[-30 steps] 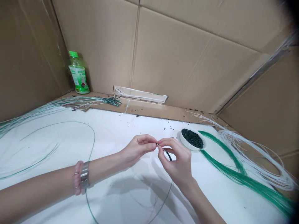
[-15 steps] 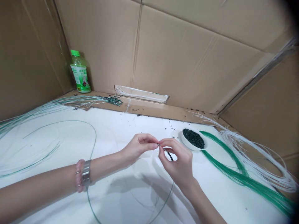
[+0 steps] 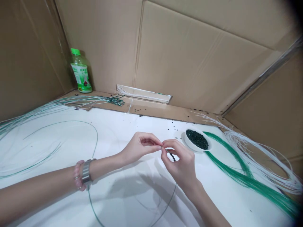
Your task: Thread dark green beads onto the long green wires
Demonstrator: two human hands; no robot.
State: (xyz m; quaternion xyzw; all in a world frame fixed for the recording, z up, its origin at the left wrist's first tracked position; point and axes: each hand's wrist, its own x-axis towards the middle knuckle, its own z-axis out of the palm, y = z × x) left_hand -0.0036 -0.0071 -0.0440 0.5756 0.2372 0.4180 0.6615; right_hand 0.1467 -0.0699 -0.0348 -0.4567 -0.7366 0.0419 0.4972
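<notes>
My right hand (image 3: 181, 160) pinches a thin green cord (image 3: 170, 198) between thumb and forefinger. Small black beads (image 3: 172, 156) are strung on it and show inside the curl of the fingers. Touching the right fingertips, my left hand (image 3: 143, 146) is closed in a pinch; what lies between its fingertips is hidden. The cord loops down from the right hand, out of the lower edge, and back up under the left wrist. Just right of my hands stands a white bowl (image 3: 193, 147) of loose dark beads (image 3: 198, 139).
A bundle of green cords (image 3: 229, 170) and a coil of white cords (image 3: 265, 176) lie at right. Beaded cords (image 3: 115, 100) lie back left near a green bottle (image 3: 81, 74). Cardboard walls (image 3: 184, 53) surround the white tabletop (image 3: 113, 126); stray beads are scattered along its back.
The left hand's fingertips have shifted slightly right and closed against the right fingertips, and a dark speck seen between them is now covered. The left wrist has risen a little.
</notes>
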